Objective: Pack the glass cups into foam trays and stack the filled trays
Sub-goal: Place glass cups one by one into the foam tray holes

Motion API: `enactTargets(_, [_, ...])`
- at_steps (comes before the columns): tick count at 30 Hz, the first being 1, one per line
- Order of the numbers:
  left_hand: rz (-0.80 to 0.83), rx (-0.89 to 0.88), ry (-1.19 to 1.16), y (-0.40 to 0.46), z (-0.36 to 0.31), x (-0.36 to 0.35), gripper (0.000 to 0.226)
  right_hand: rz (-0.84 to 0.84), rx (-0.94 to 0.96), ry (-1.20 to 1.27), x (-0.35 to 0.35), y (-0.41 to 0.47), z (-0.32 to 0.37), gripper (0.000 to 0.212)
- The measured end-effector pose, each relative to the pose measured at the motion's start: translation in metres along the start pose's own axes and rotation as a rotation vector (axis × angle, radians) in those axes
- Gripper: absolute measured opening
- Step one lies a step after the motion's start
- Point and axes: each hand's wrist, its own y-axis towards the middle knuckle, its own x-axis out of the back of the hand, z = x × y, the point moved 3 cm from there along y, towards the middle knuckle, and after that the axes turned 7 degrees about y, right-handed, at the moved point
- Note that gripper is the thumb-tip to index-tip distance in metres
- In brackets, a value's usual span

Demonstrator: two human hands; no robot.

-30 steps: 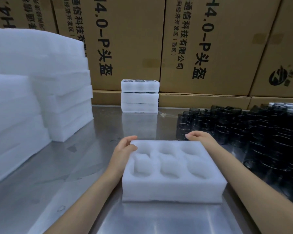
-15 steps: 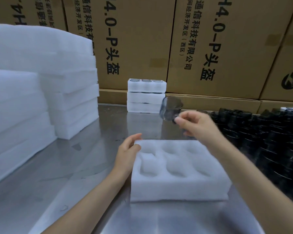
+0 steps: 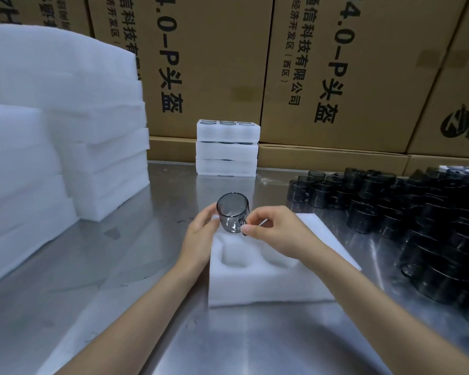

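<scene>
A smoky grey glass cup (image 3: pixel 232 213) is tilted over the far left pocket of a white foam tray (image 3: pixel 257 286) that lies on the steel table. My right hand (image 3: pixel 275 230) pinches the cup at its handle side. My left hand (image 3: pixel 201 234) cups the glass from the left, fingers curled against its wall, at the tray's far left corner. The near pockets of the tray hold nothing. A stack of three filled foam trays (image 3: pixel 227 148) stands at the back against the cartons.
Many dark glass cups (image 3: pixel 406 212) crowd the table on the right. Tall piles of foam sheets (image 3: pixel 65 136) fill the left side. Brown cartons (image 3: pixel 336 77) wall off the back. The steel table (image 3: pixel 136 266) shows bare metal between the piles and the tray.
My right hand has carried the cup from the right, down and leftwards to the tray's far left pocket. My left hand has risen from the tray corner onto the cup.
</scene>
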Motion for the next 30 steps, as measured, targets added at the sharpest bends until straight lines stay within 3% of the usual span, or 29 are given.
enactTargets(8, [-0.018, -0.019, -0.010, 0.002, 0.004, 0.003, 0.032, 0.098, -0.004, -0.066, -0.001, -0.003, 0.004, 0.017])
enactTargets(13, [0.109, 0.070, -0.149, 0.001, 0.008, 0.001, 0.035, 0.109, -0.007, -0.108, 0.000, -0.003, 0.004, 0.017])
enactTargets(21, [0.039, -0.025, 0.072, -0.002, 0.003, 0.003, 0.029, 0.033, 0.024, -0.154, -0.001, -0.005, 0.004, 0.016])
enactTargets(26, [0.071, 0.008, 0.054, -0.003, 0.007, 0.004, 0.037, -0.078, 0.086, -0.119, 0.001, -0.006, 0.005, 0.039])
enactTargets(30, [0.064, -0.088, 0.102, -0.005, 0.005, 0.007, 0.034, -0.023, 0.198, -0.304, -0.007, -0.012, 0.006, 0.053])
